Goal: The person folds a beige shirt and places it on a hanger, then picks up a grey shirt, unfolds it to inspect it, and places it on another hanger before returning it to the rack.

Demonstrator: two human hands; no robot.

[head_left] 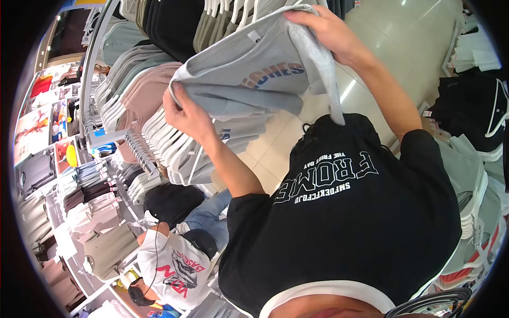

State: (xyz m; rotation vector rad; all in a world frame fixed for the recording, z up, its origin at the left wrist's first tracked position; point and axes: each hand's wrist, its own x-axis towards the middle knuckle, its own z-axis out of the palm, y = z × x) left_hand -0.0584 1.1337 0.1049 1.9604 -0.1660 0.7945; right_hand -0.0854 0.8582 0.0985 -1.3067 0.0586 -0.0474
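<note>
A grey garment (pixel 238 69) with blue and orange lettering is stretched between my two hands, its edge slanting up from left to right. My left hand (pixel 186 114) pinches its left end, thumb on the near side. My right hand (pixel 331 34) grips the upper right end, with fabric hanging down below it. The garment's lower right part reaches down in front of my black shirt (pixel 339 212). Some of the fingertips of both hands are hidden by the cloth.
Light shirts on white hangers (pixel 172 138) hang just below the left hand. Dark and olive clothes (pixel 217 32) hang beyond the garment. Another person in a white shirt (pixel 177 270) is at the lower left. Black clothing (pixel 461 106) lies at the right.
</note>
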